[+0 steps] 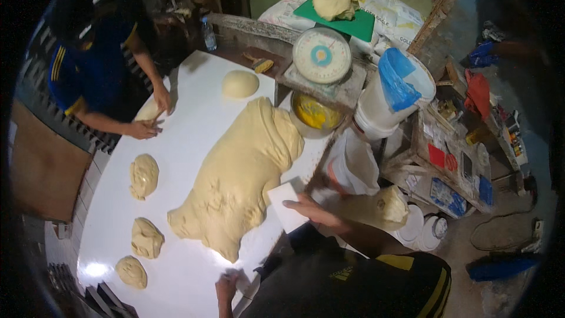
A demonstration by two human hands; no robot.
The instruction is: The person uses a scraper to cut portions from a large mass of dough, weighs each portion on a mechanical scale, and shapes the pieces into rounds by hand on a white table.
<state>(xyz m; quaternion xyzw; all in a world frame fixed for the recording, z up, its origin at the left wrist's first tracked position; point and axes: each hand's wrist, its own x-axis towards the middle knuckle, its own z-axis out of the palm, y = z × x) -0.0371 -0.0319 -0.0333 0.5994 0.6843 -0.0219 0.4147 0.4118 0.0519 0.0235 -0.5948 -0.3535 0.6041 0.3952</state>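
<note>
A large slab of pale yellow dough (229, 171) spreads over the middle of the white table (188, 94). In my right hand (313, 209) is a flat white dough scraper (287, 207), held against the dough's right edge. My left hand (226, 285) is low at the near end of the table, just short of the slab's tip; its fingers are too blurred to read. Three cut dough lumps lie in a row at left: one upper (144, 176), one middle (146, 238), one lower (131, 272). A smooth dough ball (240, 84) sits beyond the slab.
Across the table, a co-worker's hands (154, 115) press a dough piece. A dial scale (322, 56) carries dough (333, 3) on a green board (364, 26). A metal bowl (316, 115) with yellow contents, a brush (259, 63) and a white bucket (376, 106) stand nearby.
</note>
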